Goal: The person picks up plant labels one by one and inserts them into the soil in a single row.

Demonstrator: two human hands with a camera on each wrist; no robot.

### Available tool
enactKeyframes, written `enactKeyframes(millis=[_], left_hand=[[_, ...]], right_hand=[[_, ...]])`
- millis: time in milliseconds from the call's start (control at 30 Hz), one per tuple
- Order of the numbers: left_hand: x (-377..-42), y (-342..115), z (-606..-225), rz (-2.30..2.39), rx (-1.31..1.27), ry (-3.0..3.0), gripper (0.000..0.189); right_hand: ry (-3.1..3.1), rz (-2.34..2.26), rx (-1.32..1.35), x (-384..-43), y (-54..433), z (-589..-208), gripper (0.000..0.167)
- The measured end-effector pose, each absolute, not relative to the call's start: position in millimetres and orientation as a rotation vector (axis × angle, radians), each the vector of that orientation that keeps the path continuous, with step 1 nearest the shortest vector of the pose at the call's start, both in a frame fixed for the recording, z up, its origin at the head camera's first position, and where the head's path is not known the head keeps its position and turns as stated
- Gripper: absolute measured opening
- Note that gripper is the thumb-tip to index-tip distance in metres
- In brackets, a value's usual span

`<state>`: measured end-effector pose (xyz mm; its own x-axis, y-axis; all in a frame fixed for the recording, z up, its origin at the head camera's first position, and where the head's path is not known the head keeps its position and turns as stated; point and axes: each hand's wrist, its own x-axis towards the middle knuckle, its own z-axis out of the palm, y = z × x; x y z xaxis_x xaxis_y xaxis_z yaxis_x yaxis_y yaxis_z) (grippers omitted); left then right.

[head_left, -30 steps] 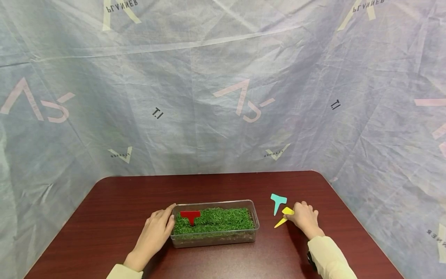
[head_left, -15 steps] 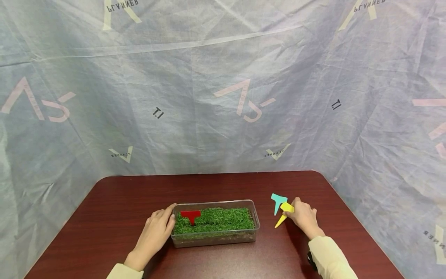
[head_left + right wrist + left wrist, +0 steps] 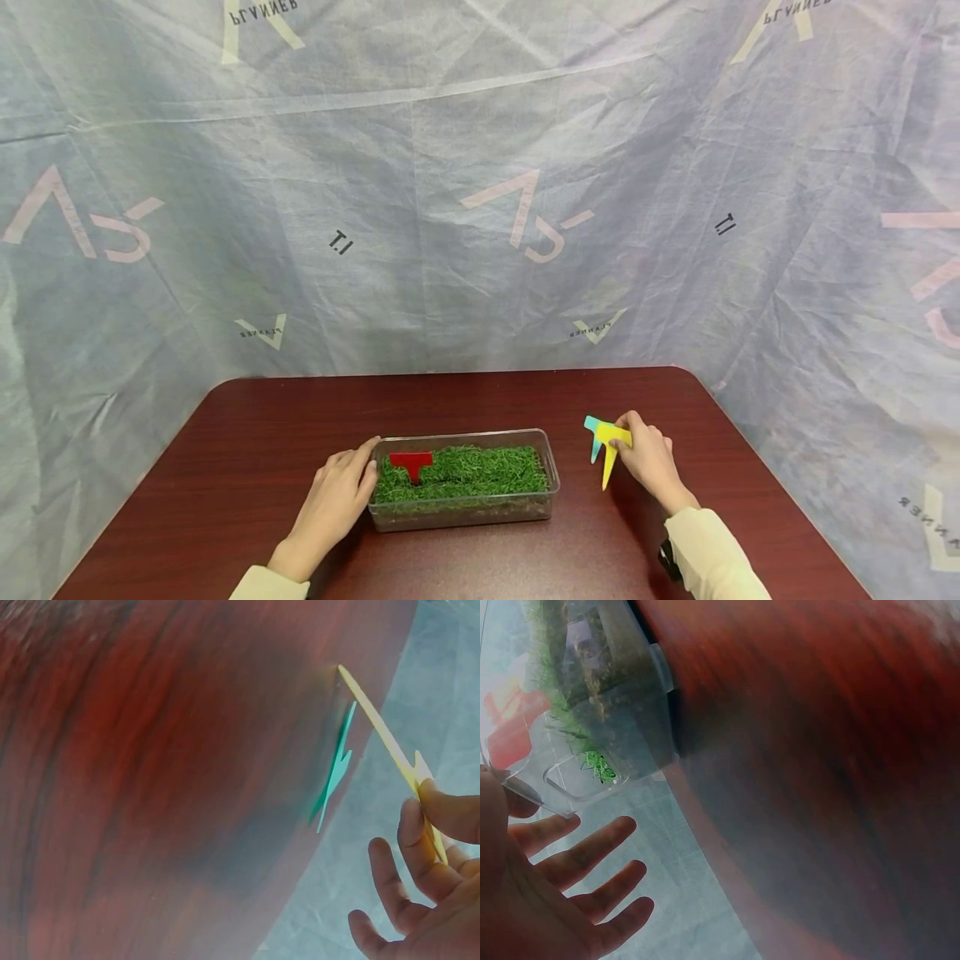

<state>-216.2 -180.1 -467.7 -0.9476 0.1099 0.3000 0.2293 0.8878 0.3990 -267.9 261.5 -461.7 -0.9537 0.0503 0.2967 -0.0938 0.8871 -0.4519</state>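
My right hand (image 3: 651,458) pinches a yellow T-shaped plant label (image 3: 386,739) by its head between thumb and fingers, with the pointed stem angled down to the table. Behind it a teal plant label (image 3: 335,776) lies on the table, partly covered by the yellow one in the head view. A clear plastic box (image 3: 465,514) filled with green grass (image 3: 487,471) stands at the middle. Upright in the grass near the left end is a red plant label (image 3: 411,460). My left hand (image 3: 337,492) rests at the box's left end, fingers extended, thumb and index finger at the rim.
The dark red-brown table (image 3: 465,567) has rounded far corners. Beyond its far edge and along both sides hangs a grey printed cloth (image 3: 420,183). Pale sleeves (image 3: 712,550) cover both forearms, and something black sits at the right wrist.
The right hand has taken hold of the yellow plant label and tipped it up from lying to nearly upright, shifting slightly left over the teal one. The left hand and box stay put.
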Motion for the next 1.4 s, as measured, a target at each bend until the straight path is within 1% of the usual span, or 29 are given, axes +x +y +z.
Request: enactKeyframes(millis=[133,467,733,1400], left_hand=[[-216,-181,-469,-0.635,-0.259,-2.778,0.04],[-217,-181,-471,-0.623,-0.262,-2.774,0.041],[-217,-182,-471,-0.633,-0.257,-2.785,0.041],[-216,-181,-470,-0.638,-0.259,-2.767,0.041]], right_hand=[[-2.695,0.693,0.072,-268,260,-460,0.021],[-2.528,0.67,0.189,-265,252,-455,0.016],[-2.387,0.625,0.277,-263,240,-446,0.019],[-2.258,0.556,0.446,-253,200,-414,0.017]])
